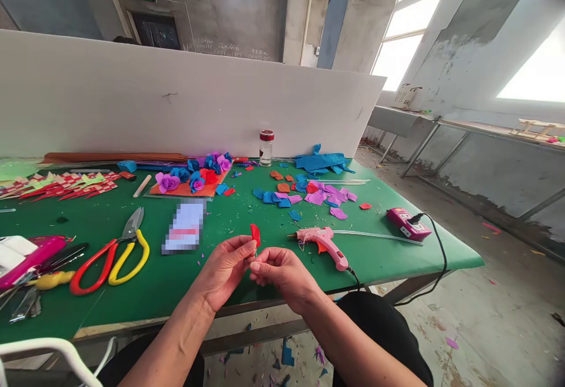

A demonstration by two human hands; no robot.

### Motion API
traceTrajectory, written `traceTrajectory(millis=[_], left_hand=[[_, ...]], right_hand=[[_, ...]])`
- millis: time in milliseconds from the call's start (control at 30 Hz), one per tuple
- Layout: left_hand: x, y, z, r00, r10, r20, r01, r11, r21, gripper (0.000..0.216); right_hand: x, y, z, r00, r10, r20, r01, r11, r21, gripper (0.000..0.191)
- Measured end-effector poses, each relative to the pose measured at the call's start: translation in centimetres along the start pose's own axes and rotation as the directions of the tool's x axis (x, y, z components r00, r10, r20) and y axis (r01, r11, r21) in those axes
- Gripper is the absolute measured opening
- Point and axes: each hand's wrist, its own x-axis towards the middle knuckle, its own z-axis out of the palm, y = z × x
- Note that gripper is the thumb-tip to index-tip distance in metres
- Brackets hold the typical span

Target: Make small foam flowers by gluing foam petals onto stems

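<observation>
In front of me, over the near edge of the table, my left hand (229, 266) pinches a small red paper piece (255, 234), which stands up between thumb and forefinger. A thin stem, perhaps wire, shows just below it. My right hand (285, 272) is closed right beside, thumb against forefinger, seemingly on the lower part of that stem; its fingers hide most of it. A pink hot glue gun (324, 242) lies to the right of my hands, its nozzle facing left. Cut petals of purple paper (315, 197) and blue paper (269, 197) are scattered beyond.
At left lie scissors (117, 257) with red and yellow handles. Behind them are finished paper flowers (196, 175) on an orange sheet. A red-lidded jar (266, 148) stands by the white partition (176, 98). A pink power strip (408, 224) with a black cable sits at right.
</observation>
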Motion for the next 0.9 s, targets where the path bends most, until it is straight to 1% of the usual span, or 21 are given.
traceTrajectory(millis=[100, 233, 367, 533, 633, 767, 833, 900], left_hand=[[-0.2, 0.1, 0.1, 1.0, -0.001, 0.027, 0.001, 1.0, -0.007, 0.02], [-0.2, 0.2, 0.1, 0.999, -0.011, 0.046, 0.011, 1.0, 0.004, 0.02], [-0.4, 0.3, 0.5, 0.999, -0.015, 0.046, 0.014, 1.0, 0.011, 0.02], [-0.5, 0.2, 1.1, 0.999, -0.009, 0.036, 0.008, 0.999, 0.039, 0.022], [-0.4, 0.3, 0.7, 1.0, 0.009, 0.018, -0.01, 0.998, 0.07, 0.024], [-0.2, 0.7, -0.2, 0.996, 0.085, -0.017, -0.082, 0.991, 0.109, 0.038], [-0.2, 0.9, -0.3, 0.994, 0.109, -0.026, -0.104, 0.985, 0.138, 0.035], [-0.2, 0.9, -0.2, 0.996, 0.088, -0.02, -0.084, 0.984, 0.16, 0.03]], right_hand=[[0.0, 0.1, 0.1, 1.0, 0.009, 0.005, -0.009, 0.999, 0.033, 0.03], [-0.1, 0.0, 0.2, 1.0, -0.004, 0.011, 0.004, 1.0, 0.011, 0.031], [-0.1, 0.0, 0.1, 1.0, -0.026, 0.011, 0.026, 0.999, -0.032, 0.03], [0.0, 0.2, 0.1, 1.0, -0.02, -0.009, 0.02, 0.999, -0.037, 0.033], [0.0, 0.2, 0.2, 0.999, -0.016, -0.033, 0.016, 1.0, -0.007, 0.034], [0.1, 0.3, -0.1, 0.999, 0.01, -0.036, -0.008, 0.998, 0.055, 0.032], [0.1, 0.4, -0.2, 1.0, 0.02, -0.019, -0.018, 0.997, 0.07, 0.031], [0.0, 0.5, -0.1, 0.999, 0.034, 0.002, -0.034, 0.997, 0.072, 0.03]])
